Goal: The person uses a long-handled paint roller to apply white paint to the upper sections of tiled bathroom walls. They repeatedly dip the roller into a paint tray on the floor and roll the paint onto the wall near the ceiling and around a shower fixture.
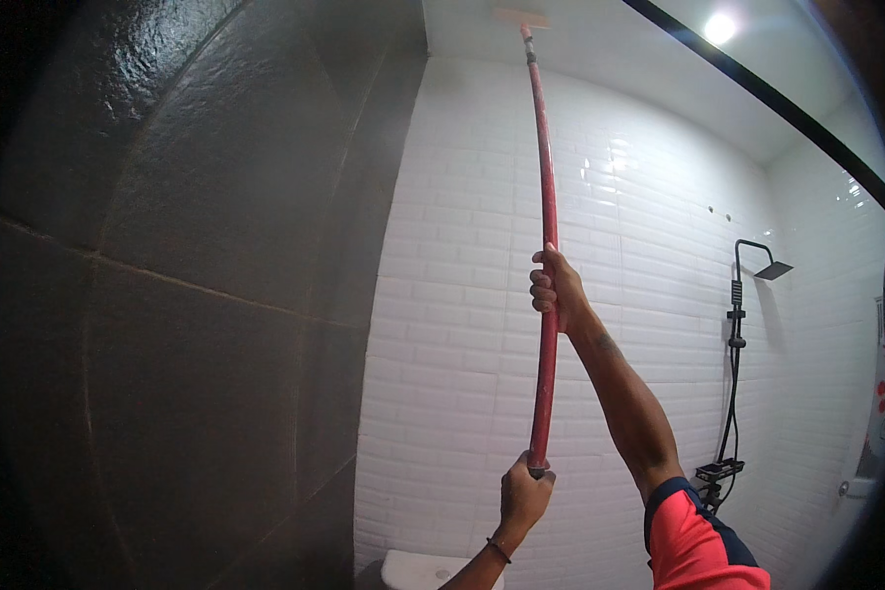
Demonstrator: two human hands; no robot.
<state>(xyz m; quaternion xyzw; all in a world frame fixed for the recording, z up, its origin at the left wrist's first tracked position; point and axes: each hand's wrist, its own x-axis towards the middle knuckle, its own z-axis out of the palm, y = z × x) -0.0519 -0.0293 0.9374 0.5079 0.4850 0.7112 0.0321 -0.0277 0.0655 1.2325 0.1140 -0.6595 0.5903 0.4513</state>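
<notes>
A long red pole (pixel 548 184) stands nearly upright in front of the white tiled wall. At its lower end my left hand (pixel 525 490) is closed around the pole, with a dark band on the wrist. Higher up, my right hand (pixel 554 287) grips the same pole around its middle. The pole's top joins a flat orange tool head (pixel 522 16), which is at the white ceiling (pixel 472 37); whether it touches cannot be told. My right arm wears a pink and navy sleeve.
Dark stone-like tiles (pixel 214 332) cover the left wall. A black rail (pixel 767 96) crosses the upper right, near a lit ceiling lamp (pixel 720 29). A black shower set (pixel 736 317) hangs on the right. A white toilet cistern (pixel 405 569) stands below.
</notes>
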